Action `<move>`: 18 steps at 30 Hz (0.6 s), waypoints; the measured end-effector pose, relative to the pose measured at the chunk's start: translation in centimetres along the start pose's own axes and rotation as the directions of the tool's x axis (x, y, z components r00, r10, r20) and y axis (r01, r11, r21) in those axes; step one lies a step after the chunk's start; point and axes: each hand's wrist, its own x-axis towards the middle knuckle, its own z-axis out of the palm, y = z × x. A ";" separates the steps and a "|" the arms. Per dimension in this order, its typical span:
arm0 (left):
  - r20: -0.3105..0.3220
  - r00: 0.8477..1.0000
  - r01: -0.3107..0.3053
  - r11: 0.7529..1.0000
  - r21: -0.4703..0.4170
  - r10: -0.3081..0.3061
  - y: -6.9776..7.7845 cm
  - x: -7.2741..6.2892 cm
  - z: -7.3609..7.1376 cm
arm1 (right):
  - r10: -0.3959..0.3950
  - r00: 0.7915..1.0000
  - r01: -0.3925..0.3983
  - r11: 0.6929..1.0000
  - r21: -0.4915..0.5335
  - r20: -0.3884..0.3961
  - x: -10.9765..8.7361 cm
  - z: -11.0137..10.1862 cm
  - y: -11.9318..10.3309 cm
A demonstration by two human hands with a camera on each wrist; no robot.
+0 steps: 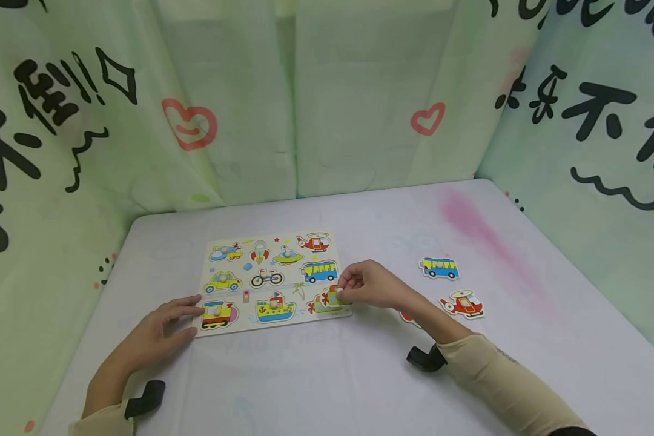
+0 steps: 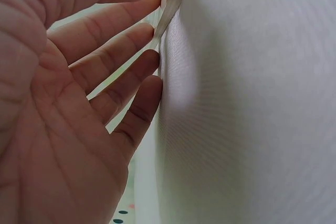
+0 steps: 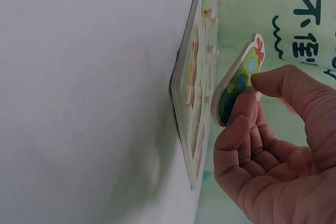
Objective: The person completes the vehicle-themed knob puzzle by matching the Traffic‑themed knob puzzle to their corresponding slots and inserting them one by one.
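A wooden peg puzzle board with printed vehicles lies on the table. My right hand pinches a green submarine piece between thumb and fingers. In the head view it overlaps the printed submarine place at the board's lower right corner; the right wrist view shows it tilted and apart from the board. My left hand rests at the board's left edge beside the train piece, its fingers extended and fingertips at the rim. Knobbed pieces such as the boat and the yellow car sit in the board.
To the right on the white table lie a bus piece and a red helicopter piece. Another red piece is partly hidden by my right forearm. Printed curtains stand behind and beside the table.
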 end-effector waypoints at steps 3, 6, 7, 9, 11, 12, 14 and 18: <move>-0.005 1.000 -0.017 1.000 -0.018 0.017 -0.1 0.0 0.0 | 0.018 1.000 -0.017 1.000 -0.009 0.022 0.5 0.5 -0.1; -0.004 1.000 -0.019 1.000 -0.019 0.019 -0.1 0.0 0.0 | 0.026 0.999 -0.025 0.999 -0.023 0.043 1.0 0.9 -0.2; 0.000 1.000 -0.011 1.000 -0.017 0.011 0.0 0.0 0.0 | 0.026 0.999 -0.025 0.999 -0.033 0.046 1.2 1.0 -0.2; 0.001 1.000 -0.006 1.000 -0.019 0.006 0.0 0.0 0.0 | 0.025 0.998 -0.022 0.998 -0.051 0.053 1.6 1.3 -0.3; -0.004 1.000 -0.010 1.000 -0.017 0.010 0.0 0.0 0.0 | 0.025 0.998 -0.020 0.997 -0.077 0.060 1.9 1.4 -0.4; -0.008 1.000 -0.016 1.000 -0.017 0.016 0.0 -0.1 0.0 | 0.029 0.998 -0.024 0.996 -0.092 0.062 2.0 1.5 -0.5; -0.015 0.999 -0.030 0.999 -0.016 0.030 0.0 -0.1 0.0 | 0.041 0.997 -0.032 0.992 -0.123 0.067 2.4 1.7 -0.6; -0.022 0.999 -0.048 0.999 -0.015 0.048 -0.2 0.0 0.1 | 0.084 0.994 -0.070 0.982 -0.175 0.070 2.9 2.1 -0.9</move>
